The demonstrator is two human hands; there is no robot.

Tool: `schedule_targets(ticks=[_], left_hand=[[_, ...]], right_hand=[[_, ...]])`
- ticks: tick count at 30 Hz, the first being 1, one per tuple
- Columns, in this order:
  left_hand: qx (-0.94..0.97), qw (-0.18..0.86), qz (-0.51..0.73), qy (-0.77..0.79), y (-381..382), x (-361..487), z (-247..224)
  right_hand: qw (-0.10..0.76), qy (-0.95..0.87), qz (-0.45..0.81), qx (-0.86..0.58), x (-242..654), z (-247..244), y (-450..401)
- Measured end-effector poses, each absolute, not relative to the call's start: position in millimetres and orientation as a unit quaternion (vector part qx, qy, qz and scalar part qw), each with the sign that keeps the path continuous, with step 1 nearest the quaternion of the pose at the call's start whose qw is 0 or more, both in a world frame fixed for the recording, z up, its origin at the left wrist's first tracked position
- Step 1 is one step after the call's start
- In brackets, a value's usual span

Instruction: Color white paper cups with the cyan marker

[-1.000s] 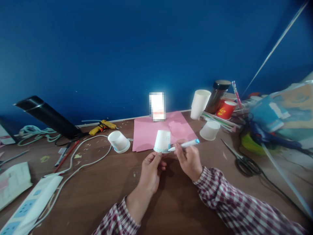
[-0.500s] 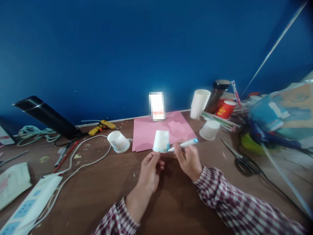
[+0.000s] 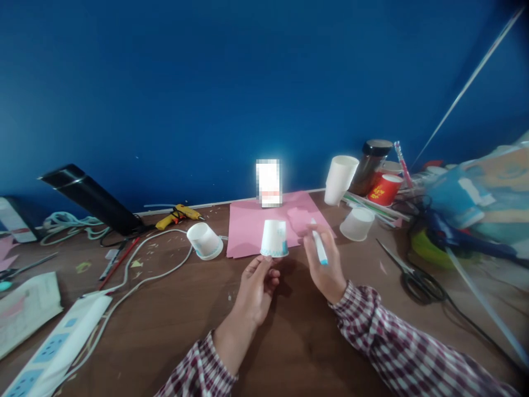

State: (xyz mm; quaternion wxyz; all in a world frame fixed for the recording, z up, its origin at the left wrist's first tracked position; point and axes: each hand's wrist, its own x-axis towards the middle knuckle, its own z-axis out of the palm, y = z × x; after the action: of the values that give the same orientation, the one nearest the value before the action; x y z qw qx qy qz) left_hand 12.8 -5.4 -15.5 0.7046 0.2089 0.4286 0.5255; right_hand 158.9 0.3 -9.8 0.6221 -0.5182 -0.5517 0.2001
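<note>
A white paper cup (image 3: 274, 237) with a blue zigzag along its wide rim and a blue patch on its right side is upside down. My left hand (image 3: 257, 288) pinches its lower rim from the front. In my right hand (image 3: 325, 259) is a white marker with a blue end (image 3: 319, 248), held just right of the cup and apart from it; the blue end points down toward me. Pink paper (image 3: 247, 229) lies behind the cup. Another paper cup (image 3: 204, 241) with blue marks leans to the left, and a plain cup (image 3: 357, 223) stands to the right.
Scissors (image 3: 417, 278) lie at the right. Stacked white cups (image 3: 339, 179), a dark jar (image 3: 374, 165) and a red cup (image 3: 385, 190) stand behind. On the left are a yellow glue gun (image 3: 178, 216), a black cylinder (image 3: 93, 198) and a power strip (image 3: 58, 344).
The marker has left the cup's right side and turned in my right hand, its blue end now pointing down. The view has shifted slightly. My left hand keeps its hold on the cup.
</note>
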Motion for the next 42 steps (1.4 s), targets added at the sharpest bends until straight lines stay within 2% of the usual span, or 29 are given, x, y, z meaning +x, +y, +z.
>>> schedule_targets(ticks=[3, 8, 13, 19, 23, 28, 33, 36, 42], left_hand=[[0.279, 0.670, 0.524, 0.447, -7, 13, -15], [0.487, 0.511, 0.515, 0.486, -9, 12, -18], [0.594, 0.411, 0.499, 0.478, -11, 10, -19], [0.660, 0.343, 0.485, 0.460, -15, 9, -16], [0.658, 0.355, 0.477, 0.462, -16, 12, -21], [0.566, 0.465, 0.497, 0.464, -13, 12, -20], [0.533, 0.450, 0.548, 0.461, -12, 8, -17], [0.585, 0.376, 0.557, 0.455, -12, 8, -23], [0.720, 0.116, 0.511, 0.455, -13, 7, -34]], right_hand=[[0.628, -0.534, 0.256, -0.504, 163, -17, 7], [0.658, -0.463, 0.373, -0.461, 164, -19, 9], [0.657, -0.467, 0.373, -0.460, 162, -20, 7], [0.646, -0.494, 0.297, -0.501, 158, -21, 5], [0.652, -0.491, 0.305, -0.491, 157, -18, 6], [0.671, -0.476, 0.309, -0.477, 158, -17, 8], [0.670, -0.473, 0.314, -0.478, 159, -18, 8], [0.663, -0.497, 0.301, -0.473, 160, -18, 7], [0.617, -0.566, 0.230, -0.496, 159, -18, 2]])
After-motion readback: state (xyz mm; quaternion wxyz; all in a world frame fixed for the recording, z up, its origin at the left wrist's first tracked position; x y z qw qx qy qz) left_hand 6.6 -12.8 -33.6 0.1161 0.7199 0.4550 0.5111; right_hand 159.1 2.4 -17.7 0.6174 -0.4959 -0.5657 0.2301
